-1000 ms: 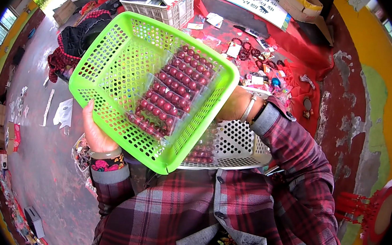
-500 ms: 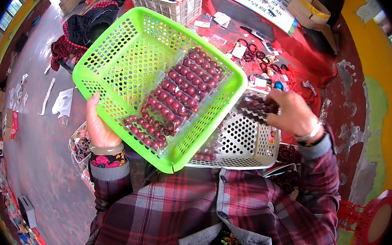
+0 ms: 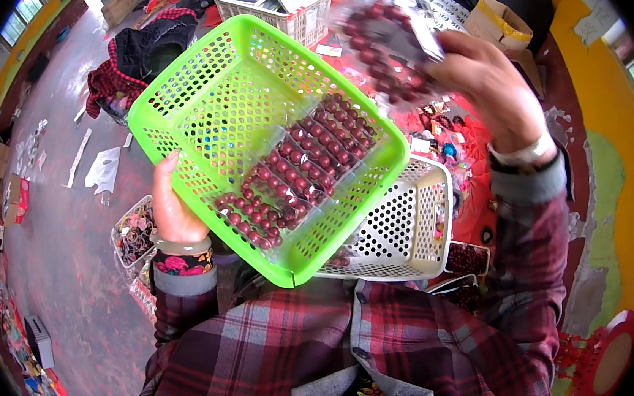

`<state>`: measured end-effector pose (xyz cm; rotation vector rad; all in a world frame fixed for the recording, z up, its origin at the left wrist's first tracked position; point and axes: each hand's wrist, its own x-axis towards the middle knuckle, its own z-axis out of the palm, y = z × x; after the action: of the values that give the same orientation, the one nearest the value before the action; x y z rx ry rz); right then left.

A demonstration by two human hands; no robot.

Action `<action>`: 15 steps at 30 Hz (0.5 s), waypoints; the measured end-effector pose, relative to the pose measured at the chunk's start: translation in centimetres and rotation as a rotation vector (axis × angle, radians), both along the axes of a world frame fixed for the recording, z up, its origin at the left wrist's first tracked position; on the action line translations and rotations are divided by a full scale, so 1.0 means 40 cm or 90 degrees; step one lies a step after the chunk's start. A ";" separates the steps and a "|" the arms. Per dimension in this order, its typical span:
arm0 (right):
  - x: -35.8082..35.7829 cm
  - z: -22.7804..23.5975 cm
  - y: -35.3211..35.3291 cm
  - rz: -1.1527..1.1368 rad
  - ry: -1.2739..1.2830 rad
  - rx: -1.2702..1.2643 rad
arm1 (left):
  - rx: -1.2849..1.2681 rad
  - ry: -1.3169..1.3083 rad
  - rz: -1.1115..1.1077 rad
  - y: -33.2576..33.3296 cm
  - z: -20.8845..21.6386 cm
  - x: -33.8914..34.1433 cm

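Note:
My left hand [image 3: 177, 209] grips the near left edge of a green plastic basket [image 3: 189, 102], thumb over the rim and the other fingers hidden beneath. Inside the tilted basket, dark red bead bracelets [image 3: 301, 167] in clear plastic sleeves lie in overlapping rows along its right side. Up beyond the basket's far right rim, my right hand [image 3: 488, 88] pinches a bagged bead bracelet [image 3: 381, 48], slightly blurred, its round beads showing through the clear wrap. Partly beneath the green basket stands a white perforated basket [image 3: 399, 221], with a few red beads visible near its covered edge.
A red-covered table [image 3: 476, 206] holds scattered bracelets and small packets. At the back stand a grey-white crate [image 3: 311, 16] and a cardboard box [image 3: 499, 26]. Dark clothing [image 3: 144, 55] is heaped at left, above a small basket of trinkets [image 3: 134, 234]. Paper scraps [image 3: 104, 170] lie on the floor.
My right hand has risen from above the white basket to beyond the green basket's far rim, carrying the bagged bracelet. The green basket has shifted slightly right.

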<state>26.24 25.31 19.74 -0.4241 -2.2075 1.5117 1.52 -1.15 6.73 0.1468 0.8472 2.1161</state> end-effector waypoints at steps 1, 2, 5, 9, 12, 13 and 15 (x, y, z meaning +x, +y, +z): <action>-0.042 -0.005 0.006 0.047 0.011 -0.009 | -0.002 -0.005 -0.007 0.006 0.000 -0.001; -0.094 -0.019 0.006 0.022 0.027 -0.024 | -0.003 -0.010 -0.017 0.013 -0.001 -0.002; -0.235 -0.039 -0.022 -0.028 0.016 0.023 | -0.002 0.000 -0.013 0.014 0.006 0.006; -0.365 -0.084 -0.049 -0.111 -0.114 0.355 | 0.000 0.008 -0.006 0.013 0.005 0.010; -0.369 -0.104 -0.078 -0.107 -0.282 0.421 | 0.008 0.003 -0.010 0.017 0.007 0.012; -0.365 -0.112 -0.079 -0.107 -0.295 0.450 | 0.011 0.003 -0.012 0.016 0.007 0.013; -0.357 -0.134 -0.078 -0.108 -0.321 0.507 | 0.007 -0.005 -0.014 0.016 0.002 0.013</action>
<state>11.96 22.21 14.38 -0.7396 -2.8218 0.3680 2.04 -0.50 6.83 0.1533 0.8261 2.0999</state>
